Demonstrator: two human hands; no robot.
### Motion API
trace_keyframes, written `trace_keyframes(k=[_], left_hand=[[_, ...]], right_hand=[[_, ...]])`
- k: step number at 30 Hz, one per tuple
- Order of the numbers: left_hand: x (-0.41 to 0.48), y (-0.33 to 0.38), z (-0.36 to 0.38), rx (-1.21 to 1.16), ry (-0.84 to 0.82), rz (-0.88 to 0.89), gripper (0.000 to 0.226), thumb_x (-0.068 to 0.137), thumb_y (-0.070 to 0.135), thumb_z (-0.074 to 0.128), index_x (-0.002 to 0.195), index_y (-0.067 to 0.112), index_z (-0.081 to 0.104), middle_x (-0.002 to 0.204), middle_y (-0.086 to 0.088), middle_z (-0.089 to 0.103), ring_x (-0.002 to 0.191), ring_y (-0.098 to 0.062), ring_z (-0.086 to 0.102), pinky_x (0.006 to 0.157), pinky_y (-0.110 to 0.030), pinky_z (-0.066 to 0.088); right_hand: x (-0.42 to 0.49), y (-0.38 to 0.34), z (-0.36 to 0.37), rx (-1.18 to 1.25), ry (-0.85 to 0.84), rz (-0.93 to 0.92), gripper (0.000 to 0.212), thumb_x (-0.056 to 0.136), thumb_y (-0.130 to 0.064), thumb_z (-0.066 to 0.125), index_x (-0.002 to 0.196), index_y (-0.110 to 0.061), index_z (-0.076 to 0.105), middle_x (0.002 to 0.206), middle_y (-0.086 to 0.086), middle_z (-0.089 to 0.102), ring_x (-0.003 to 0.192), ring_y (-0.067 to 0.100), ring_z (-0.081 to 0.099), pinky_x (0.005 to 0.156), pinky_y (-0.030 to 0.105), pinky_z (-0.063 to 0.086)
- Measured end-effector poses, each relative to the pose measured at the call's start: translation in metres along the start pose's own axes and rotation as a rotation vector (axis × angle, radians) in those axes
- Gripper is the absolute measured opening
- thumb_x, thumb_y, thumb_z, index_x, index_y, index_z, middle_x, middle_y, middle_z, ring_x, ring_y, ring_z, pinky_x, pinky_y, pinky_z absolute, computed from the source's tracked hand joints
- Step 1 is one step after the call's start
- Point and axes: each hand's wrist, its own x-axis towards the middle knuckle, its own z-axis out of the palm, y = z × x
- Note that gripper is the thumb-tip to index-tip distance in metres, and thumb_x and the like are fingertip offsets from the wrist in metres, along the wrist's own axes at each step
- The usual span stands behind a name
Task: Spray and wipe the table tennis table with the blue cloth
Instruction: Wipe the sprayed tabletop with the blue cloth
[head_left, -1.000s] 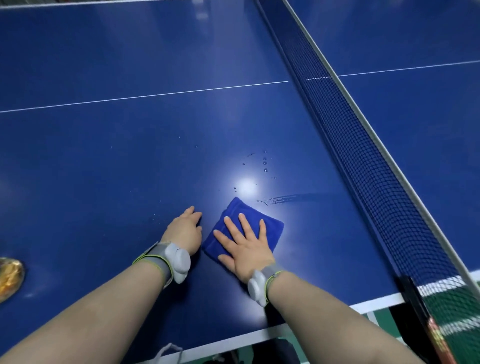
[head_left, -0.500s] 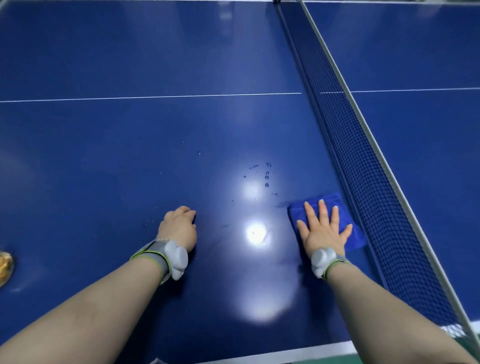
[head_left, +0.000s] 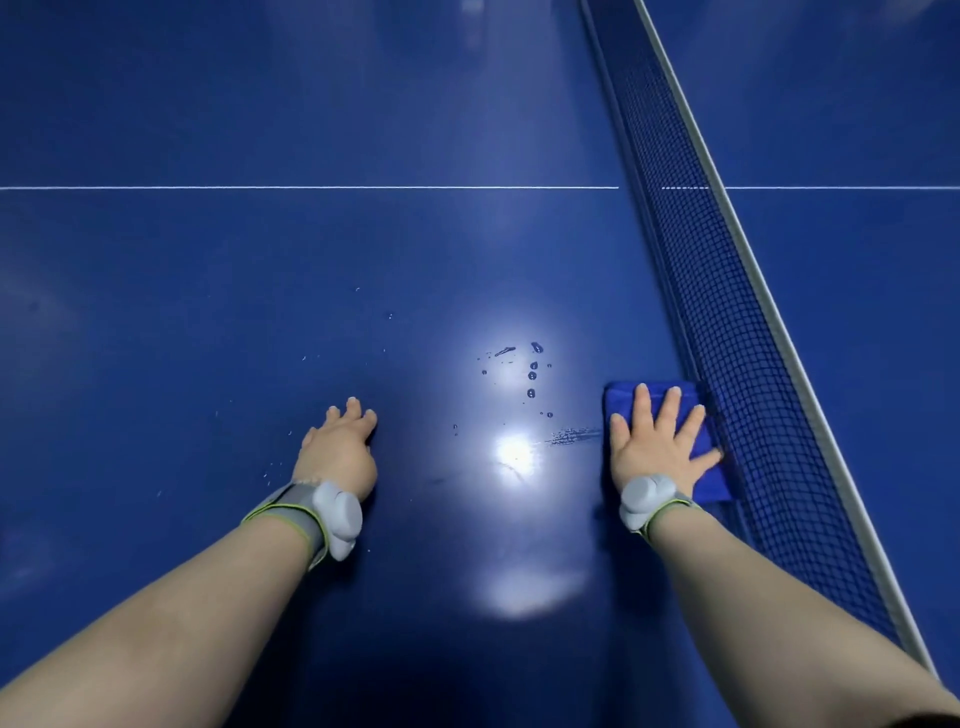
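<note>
Closest in, two bare forearms reach out over the blue desk (head_left: 208, 312), each with a grey wristband (head_left: 311, 514) above the wrist. The left hand (head_left: 340, 452) is planted on the surface, fingers (head_left: 358, 410) loosely bent with their tips touching the top, holding nothing. That looks like a brace, taking the weight of the lean. Over on the right, the right hand (head_left: 657, 452) is flat and wide, its fingers straight and spread across the blue cloth (head_left: 709, 486), pressing down rather than gripping. A flat palm spreads the pressure so the whole folded pad drags evenly.

And look where the cloth is: lying on the desk with its far edge up against the foot of the net (head_left: 727, 312). It has no room left on that side.

A thin wet streak (head_left: 571, 435) sits just left of the cloth. Beyond it, between the two hands, a cluster of droplets (head_left: 532, 374) shines near the lamp glare (head_left: 514, 452), unwiped. My call: the wiping is underway and that patch needs a pass. Further out runs the white line (head_left: 311, 187).
</note>
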Motion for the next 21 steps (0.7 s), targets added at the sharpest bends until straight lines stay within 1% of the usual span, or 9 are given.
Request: trace_keyframes(k=[3,6,9,11,14,16,17,19,21], left_hand=[[0.0,-0.001,-0.003,-0.003,-0.002,-0.001,0.055,0.095,0.002,0.03,0.147,0.019,0.028,0.16,-0.001,0.006,0.147,-0.026,0.008,0.118,-0.04,0.015],[-0.002,0.001,-0.009,0.004,-0.018,-0.023,0.058,0.095,0.0,0.029,0.149,0.021,0.026,0.16,0.0,0.006,0.147,-0.026,0.009,0.119,-0.038,0.014],[0.001,-0.001,-0.013,-0.009,-0.059,-0.091,0.063,0.094,0.002,0.031,0.15,0.03,0.022,0.16,-0.001,0.008,0.145,-0.034,0.016,0.115,-0.039,0.023],[0.006,-0.008,-0.011,-0.057,-0.08,-0.108,0.066,0.091,0.002,0.032,0.148,0.035,0.024,0.16,0.0,0.011,0.145,-0.033,0.018,0.115,-0.041,0.025],[0.005,-0.012,-0.012,-0.144,-0.025,-0.09,0.062,0.091,0.004,0.033,0.145,0.035,0.032,0.156,0.004,0.027,0.141,-0.025,0.031,0.111,-0.039,0.032],[0.003,-0.011,-0.015,-0.163,0.053,-0.087,0.055,0.093,0.008,0.036,0.143,0.03,0.035,0.145,-0.002,0.045,0.127,-0.027,0.047,0.1,-0.036,0.042],[0.004,-0.01,-0.017,-0.17,0.079,-0.087,0.054,0.093,0.009,0.038,0.143,0.028,0.034,0.139,-0.005,0.051,0.121,-0.028,0.051,0.095,-0.035,0.044],[0.006,-0.01,-0.021,-0.179,0.092,-0.099,0.054,0.092,0.009,0.037,0.143,0.026,0.033,0.135,-0.007,0.053,0.116,-0.03,0.053,0.092,-0.036,0.044],[0.008,-0.01,-0.024,-0.183,0.095,-0.121,0.055,0.092,0.006,0.034,0.143,0.027,0.034,0.135,-0.006,0.053,0.117,-0.03,0.053,0.093,-0.035,0.044]], right_hand=[[-0.006,-0.034,0.002,-0.015,-0.005,-0.12,0.06,0.1,-0.056,0.015,0.155,-0.038,-0.002,0.164,-0.003,-0.015,0.149,0.031,-0.018,0.112,0.069,-0.004],[-0.02,-0.075,0.011,-0.051,-0.022,-0.303,0.06,0.1,-0.055,0.017,0.155,-0.038,0.0,0.164,-0.003,-0.014,0.148,0.031,-0.019,0.112,0.068,-0.007],[-0.045,-0.114,0.024,-0.113,-0.068,-0.528,0.061,0.1,-0.056,0.019,0.155,-0.038,-0.002,0.163,-0.003,-0.017,0.148,0.032,-0.021,0.11,0.068,-0.012],[-0.067,-0.136,0.037,-0.188,-0.09,-0.698,0.062,0.1,-0.057,0.02,0.155,-0.038,-0.003,0.163,-0.002,-0.018,0.147,0.033,-0.022,0.109,0.07,-0.014],[-0.096,-0.156,0.051,-0.288,-0.132,-0.954,0.062,0.1,-0.056,0.023,0.155,-0.038,0.001,0.163,-0.002,-0.017,0.146,0.032,-0.024,0.107,0.07,-0.018],[-0.099,-0.161,0.052,-0.329,-0.158,-1.08,0.061,0.1,-0.056,0.025,0.155,-0.038,0.004,0.163,-0.004,-0.016,0.147,0.03,-0.025,0.106,0.068,-0.022],[-0.096,-0.162,0.051,-0.335,-0.163,-1.126,0.061,0.1,-0.056,0.027,0.155,-0.039,0.005,0.163,-0.005,-0.015,0.147,0.029,-0.024,0.105,0.067,-0.024],[-0.084,-0.16,0.045,-0.341,-0.16,-1.176,0.061,0.097,-0.06,0.024,0.154,-0.043,0.01,0.164,-0.009,-0.011,0.148,0.026,-0.02,0.104,0.064,-0.026],[-0.067,-0.158,0.038,-0.336,-0.147,-1.114,0.069,0.086,-0.065,0.007,0.153,-0.046,0.011,0.164,-0.012,-0.008,0.149,0.025,-0.017,0.107,0.064,-0.021]])
